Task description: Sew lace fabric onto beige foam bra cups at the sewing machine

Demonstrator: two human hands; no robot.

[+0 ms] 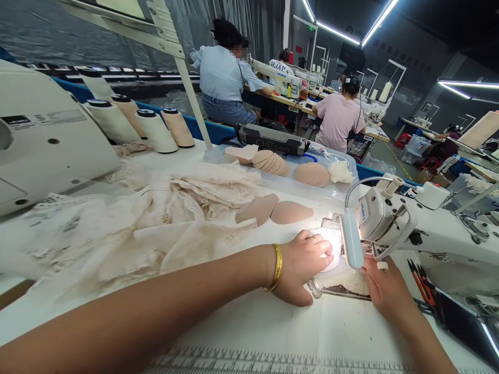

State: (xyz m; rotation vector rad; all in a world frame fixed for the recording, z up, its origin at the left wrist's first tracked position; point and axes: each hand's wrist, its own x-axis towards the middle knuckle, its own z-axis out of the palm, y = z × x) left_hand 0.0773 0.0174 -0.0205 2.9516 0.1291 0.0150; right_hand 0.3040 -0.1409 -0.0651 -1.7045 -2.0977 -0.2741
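Note:
My left hand (302, 267), with a gold bangle on the wrist, lies flat on a small piece of lace-edged fabric (343, 280) under the bright lamp of the white sewing machine (413, 228). My right hand (385, 291) presses on the same piece from the near right side, just below the needle area. The glare hides the fabric between my left fingers. Two beige bra cups (273, 210) lie on the table just beyond my left hand.
A heap of cream lace (156, 223) covers the table's left. Thread cones (156, 130) stand at the back left, beside a white machine body (42, 140). A clear tray (296, 182) holds more cups. Red-handled scissors (423, 283) lie right. Two seated people work behind.

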